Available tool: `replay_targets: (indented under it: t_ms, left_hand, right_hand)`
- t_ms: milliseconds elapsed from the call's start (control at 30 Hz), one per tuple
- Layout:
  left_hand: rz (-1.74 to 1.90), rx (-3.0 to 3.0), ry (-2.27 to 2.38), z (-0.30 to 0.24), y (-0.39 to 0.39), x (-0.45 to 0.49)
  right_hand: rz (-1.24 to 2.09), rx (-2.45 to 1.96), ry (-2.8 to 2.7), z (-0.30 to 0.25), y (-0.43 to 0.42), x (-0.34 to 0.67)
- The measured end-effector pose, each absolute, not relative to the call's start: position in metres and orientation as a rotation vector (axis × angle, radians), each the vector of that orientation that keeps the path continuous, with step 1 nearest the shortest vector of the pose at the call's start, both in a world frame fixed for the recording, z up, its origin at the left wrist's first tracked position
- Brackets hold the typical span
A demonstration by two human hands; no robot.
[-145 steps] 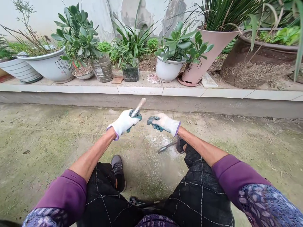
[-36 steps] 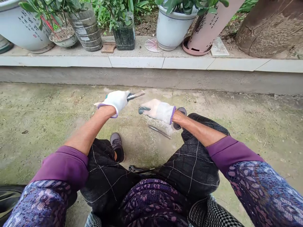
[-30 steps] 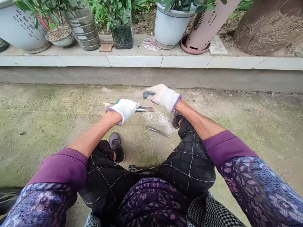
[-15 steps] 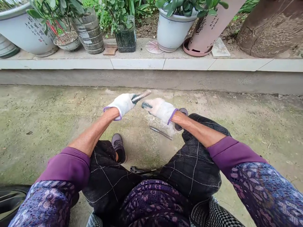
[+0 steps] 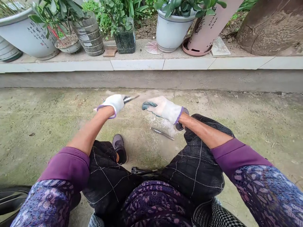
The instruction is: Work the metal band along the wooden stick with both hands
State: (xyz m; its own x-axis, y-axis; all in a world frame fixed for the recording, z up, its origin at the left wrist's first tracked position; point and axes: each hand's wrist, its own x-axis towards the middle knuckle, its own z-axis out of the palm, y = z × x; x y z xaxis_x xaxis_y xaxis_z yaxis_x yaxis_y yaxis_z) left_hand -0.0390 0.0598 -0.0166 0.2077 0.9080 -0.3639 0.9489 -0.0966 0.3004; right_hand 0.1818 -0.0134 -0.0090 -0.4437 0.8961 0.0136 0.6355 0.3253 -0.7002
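Running across the far side, a white-tiled ledge (image 5: 137,64) with a grey face below bears a row of plants, among them a white pot (image 5: 171,33), a pink pot (image 5: 208,31) in a saucer (image 5: 196,50) and a broad brown pot (image 5: 267,28). Before it spreads rough concrete ground (image 5: 47,129), mossy green in patches, with a pale dusty area near the right foot. The rod (image 5: 129,99) looks slim, with a shiny, silvery band close to the glove and a brownish end, blurred. It sits in the left hand (image 5: 113,104), whose white-gloved fist is closed round it, the tip angled slightly upward toward the right hand (image 5: 157,106) but apart from it. That hand, gloved too with dark-coated fingers, is curled narrow, thumb and fingers close together; whether it grips anything I cannot tell. A second rod (image 5: 162,133), grey with a textured end, lies slantwise on the ground below the right hand, between the feet and nearer the right shoe (image 5: 179,126).
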Motion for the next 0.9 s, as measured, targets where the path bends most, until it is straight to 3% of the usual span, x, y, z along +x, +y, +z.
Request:
replay_targets:
  t_ms: [167, 267, 400, 500, 700, 900]
  left_hand:
    - [-0.593, 2.433, 1.302, -0.033, 0.028, 0.001]
    - [-0.306, 2.416, 1.155, -0.016, 0.014, 0.013]
    - [0.125, 2.053, 1.441, 0.009, 0.023, -0.003]
    - [0.061, 2.112, 1.606, 0.006, 0.040, -0.020]
    - [-0.608, 2.534, 1.508, -0.023, 0.046, -0.019]
    - [-0.157, 2.205, 1.287, -0.001, 0.023, -0.009]
  right_hand:
    - [0.629, -1.524, -2.183, -0.014, 0.024, 0.196]
    - [0.621, -1.623, -2.155, -0.026, 0.041, 0.200]
    - [0.764, -1.616, -2.182, -0.038, 0.021, 0.190]
    - [0.843, -1.496, -2.293, -0.038, -0.008, 0.177]
    - [0.886, -1.523, -2.167, -0.014, -0.003, 0.178]
    - [0.894, -1.589, -2.024, -0.004, 0.017, 0.189]
